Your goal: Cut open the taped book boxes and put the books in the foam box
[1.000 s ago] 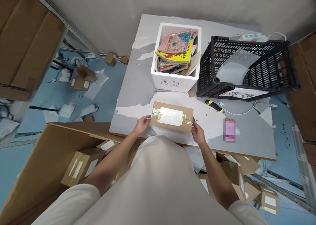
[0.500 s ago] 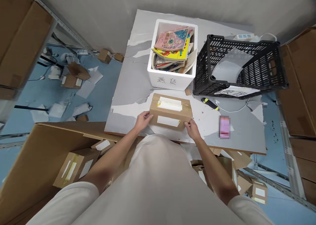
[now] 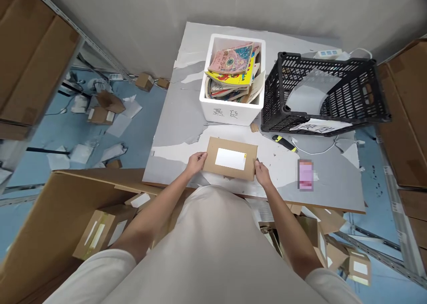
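Between my two hands is a small brown cardboard box (image 3: 208,159) with a white label (image 3: 231,158) on the face turned up toward me. My left hand (image 3: 196,162) grips its left end, fingers closed on the edge. At the right end, my right hand (image 3: 262,172) holds the other edge with thumb and fingers. The box is over the near part of the table; whether it touches the surface I cannot tell. To its right lie a black and yellow box cutter (image 3: 284,143) and a pinkish phone-like item (image 3: 306,175), blurred out.
A white foam box (image 3: 230,112) full of books and magazines stands behind the box. Beside it is a black plastic crate (image 3: 276,117) with a handwritten sign. The table (image 3: 173,122) has torn grey covering. A large open carton (image 3: 50,215) holding parcels is at lower left.
The cardboard box has been rotated between my hands: earlier two labelled faces showed, one with tape, and now a single labelled face is up. The camera view has shifted slightly.
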Demonstrator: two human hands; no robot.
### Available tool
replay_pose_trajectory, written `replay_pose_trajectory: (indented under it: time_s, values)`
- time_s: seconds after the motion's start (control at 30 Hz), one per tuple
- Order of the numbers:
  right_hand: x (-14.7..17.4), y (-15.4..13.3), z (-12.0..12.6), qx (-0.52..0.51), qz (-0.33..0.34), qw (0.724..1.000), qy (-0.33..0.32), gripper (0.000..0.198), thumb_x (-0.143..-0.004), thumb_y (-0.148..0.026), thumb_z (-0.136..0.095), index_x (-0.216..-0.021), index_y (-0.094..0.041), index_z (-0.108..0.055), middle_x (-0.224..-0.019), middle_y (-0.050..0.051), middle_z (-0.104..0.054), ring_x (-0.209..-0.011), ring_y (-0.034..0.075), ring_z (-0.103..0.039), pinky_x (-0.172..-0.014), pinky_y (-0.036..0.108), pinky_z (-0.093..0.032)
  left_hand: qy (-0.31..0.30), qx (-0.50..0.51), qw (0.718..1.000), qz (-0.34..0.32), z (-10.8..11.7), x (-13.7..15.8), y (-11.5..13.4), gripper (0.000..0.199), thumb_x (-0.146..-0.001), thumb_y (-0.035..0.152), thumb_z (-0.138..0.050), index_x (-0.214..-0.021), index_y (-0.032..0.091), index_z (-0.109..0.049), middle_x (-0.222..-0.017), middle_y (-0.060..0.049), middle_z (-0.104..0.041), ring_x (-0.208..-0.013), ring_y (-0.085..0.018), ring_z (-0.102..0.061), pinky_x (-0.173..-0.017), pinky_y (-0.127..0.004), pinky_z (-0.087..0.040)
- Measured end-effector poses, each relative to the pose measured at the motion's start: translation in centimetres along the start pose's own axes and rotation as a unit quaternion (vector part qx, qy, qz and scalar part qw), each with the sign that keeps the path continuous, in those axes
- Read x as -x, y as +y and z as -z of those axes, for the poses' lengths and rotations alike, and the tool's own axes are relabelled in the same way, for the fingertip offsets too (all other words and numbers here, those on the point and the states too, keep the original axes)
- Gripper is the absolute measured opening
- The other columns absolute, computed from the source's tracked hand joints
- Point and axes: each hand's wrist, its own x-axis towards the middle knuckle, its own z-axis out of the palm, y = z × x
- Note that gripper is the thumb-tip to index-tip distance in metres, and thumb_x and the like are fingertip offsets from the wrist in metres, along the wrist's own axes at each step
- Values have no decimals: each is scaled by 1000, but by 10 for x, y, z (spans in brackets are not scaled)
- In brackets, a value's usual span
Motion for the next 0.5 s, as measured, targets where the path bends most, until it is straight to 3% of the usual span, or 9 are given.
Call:
replay_pose_trajectory:
  time_s: [0.1,0.2,0.3,0.4,0.5]
  values:
    - [9,20,-1,-92,-7,996,7,58,-88,-59,-32,-112,-15,-62,-101,11,-68,-78,20,-65,-79,38,-53,-23,35,999,6,2,5,-17,44,-84,42,-43,-108,14,-67,-103,-10,-71,-85,-19,-66,-81,-34,-51]
    - [20,36,-3,-93,30,995,3,47,-85,-40,-45,-126,-17,-55,-117,13,-63,-87,19,-66,-87,40,-51,-42,57,997,15,4,13,-35,45,-77,33,-50,-115,12,-63,-110,-13,-68,-91,-20,-67,-86,-37,-51]
    - [30,43,-6,-73,57,994,-52,59,-75,-24,-57,-134,-23,-48,-130,12,-56,-103,21,-64,-92,40,-49,-71,62,995,14,5,20,-48,55,-65,26,-58,-119,14,-61,-120,-14,-64,-101,-24,-65,-91,-40,-49]
    - [36,40,-13,-46,64,993,-89,71,-69,-20,-63,-137,-24,-43,-132,10,-55,-112,23,-59,-97,43,-47,-116,53,992,-3,1,26,-52,61,-61,28,-64,-121,16,-59,-122,-12,-64,-111,-27,-60,-98,-44,-45]
    - [37,35,-20,-37,52,994,-85,67,-73,-23,-62,-136,-20,-42,-129,11,-58,-113,24,-58,-99,45,-45,-130,59,990,-8,-7,28,-52,55,-65,36,-66,-117,17,-62,-114,-11,-68,-109,-27,-60,-99,-45,-43]
